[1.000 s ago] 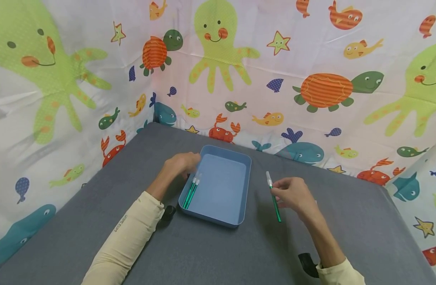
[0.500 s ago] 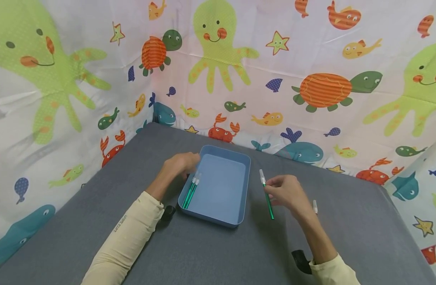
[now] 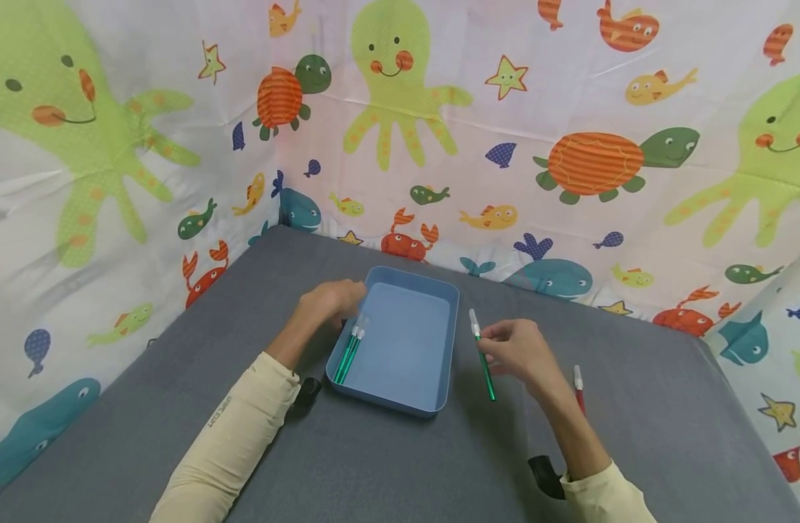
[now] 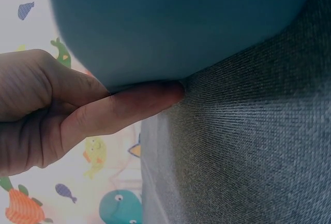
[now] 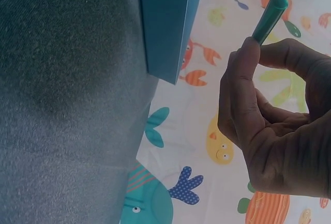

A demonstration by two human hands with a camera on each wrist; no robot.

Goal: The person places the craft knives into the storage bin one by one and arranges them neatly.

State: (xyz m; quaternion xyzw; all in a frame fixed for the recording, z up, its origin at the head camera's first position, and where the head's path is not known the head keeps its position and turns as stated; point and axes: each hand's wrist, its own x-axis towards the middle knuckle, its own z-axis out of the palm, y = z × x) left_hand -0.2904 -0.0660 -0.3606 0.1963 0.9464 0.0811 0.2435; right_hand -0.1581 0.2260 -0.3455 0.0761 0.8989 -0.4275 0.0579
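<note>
A blue tray (image 3: 409, 349) lies on the grey table in the head view. Several green marker pens (image 3: 350, 356) with whitish caps lie side by side along its left wall. My left hand (image 3: 331, 299) holds the tray's left edge; in the left wrist view its thumb and a finger (image 4: 124, 111) pinch the wall. Right of the tray, above the table, my right hand (image 3: 517, 349) pinches another green marker pen (image 3: 487, 374) between thumb and fingers, cap pointing away. The right wrist view shows that marker's green end (image 5: 271, 17) above the fingertips.
A red marker pen (image 3: 579, 388) with a white cap lies on the grey cloth (image 3: 668, 407), partly behind my right forearm. Curtains (image 3: 439, 203) printed with sea animals stand along the back and sides of the table.
My right hand has moved left toward the tray with the green marker pen. More of the red marker now shows beside the right forearm. The left hand stays at the tray's edge.
</note>
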